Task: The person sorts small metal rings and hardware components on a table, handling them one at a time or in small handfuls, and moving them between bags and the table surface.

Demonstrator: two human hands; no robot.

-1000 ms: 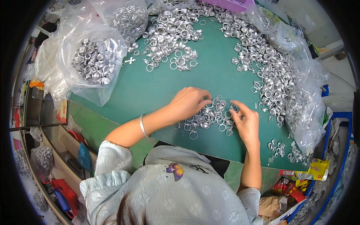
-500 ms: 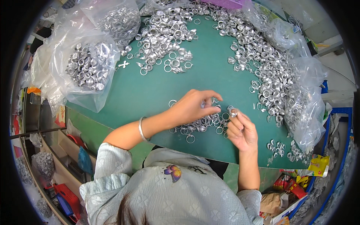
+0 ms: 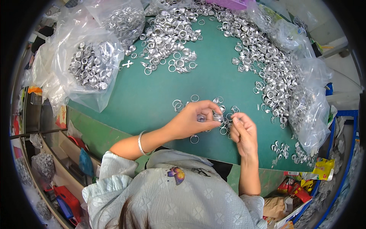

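Observation:
Over the near middle of the green table, my left hand (image 3: 190, 119) pinches a silver-coloured ring (image 3: 217, 117) between thumb and forefinger; a bangle circles that wrist. Close on its right is my right hand (image 3: 244, 133), thumb and fingertips pressed together. Whatever those fingertips hold, if anything, is too small to make out. Loose rings lie around and beneath both hands, among them thin bands (image 3: 177, 105) left of the fingers and one ring (image 3: 194, 139) nearer me. My left hand hides part of this small pile.
A large heap of rings (image 3: 282, 82) runs along the right side, another heap (image 3: 171, 30) lies at the back. Clear plastic bags (image 3: 103, 101) filled with rings stand at the left. A small silver cross (image 3: 127, 64) lies beside them. Small clusters (image 3: 280, 149) sit near the right front edge.
My left hand has come down and nearer me, and a ring now shows in its pinch. My right hand has shifted slightly left; the ring seen at its fingertips no longer shows clearly there.

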